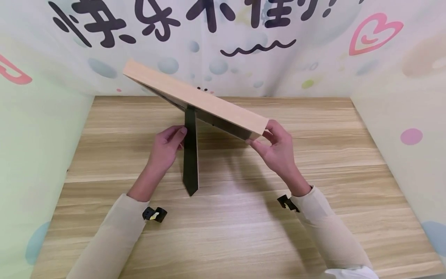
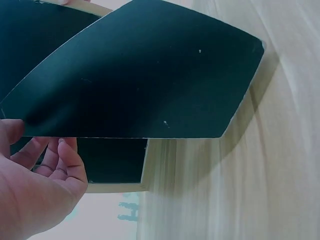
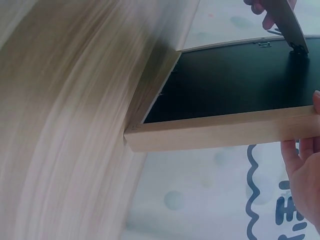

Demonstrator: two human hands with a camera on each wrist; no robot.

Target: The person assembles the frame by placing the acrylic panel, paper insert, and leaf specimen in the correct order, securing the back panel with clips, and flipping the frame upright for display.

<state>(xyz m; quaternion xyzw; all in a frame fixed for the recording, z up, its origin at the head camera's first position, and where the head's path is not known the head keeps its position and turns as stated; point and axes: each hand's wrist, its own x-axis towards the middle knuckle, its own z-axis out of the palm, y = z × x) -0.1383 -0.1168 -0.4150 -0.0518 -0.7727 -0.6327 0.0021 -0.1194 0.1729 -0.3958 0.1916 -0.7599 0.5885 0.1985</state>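
Note:
A picture frame (image 1: 195, 99) with a pale wooden border and a dark backing (image 3: 215, 85) is tilted above the table, its back toward me. From that backing a black easel leg (image 1: 190, 155) swings out, its pointed end toward me. My left hand (image 1: 167, 145) pinches the leg's left edge between thumb and fingers, closer to the hinge than to the tip. With my right hand (image 1: 278, 149) I grip the frame's right side, thumb on the back and fingers around the border. The frame's front is hidden.
The wood-grain table (image 1: 226, 232) lies below. A printed curtain (image 1: 216, 66) with dark characters and bubbles stands behind it, and pale walls close both sides. Small black clips (image 1: 155, 214) sit at my cuffs.

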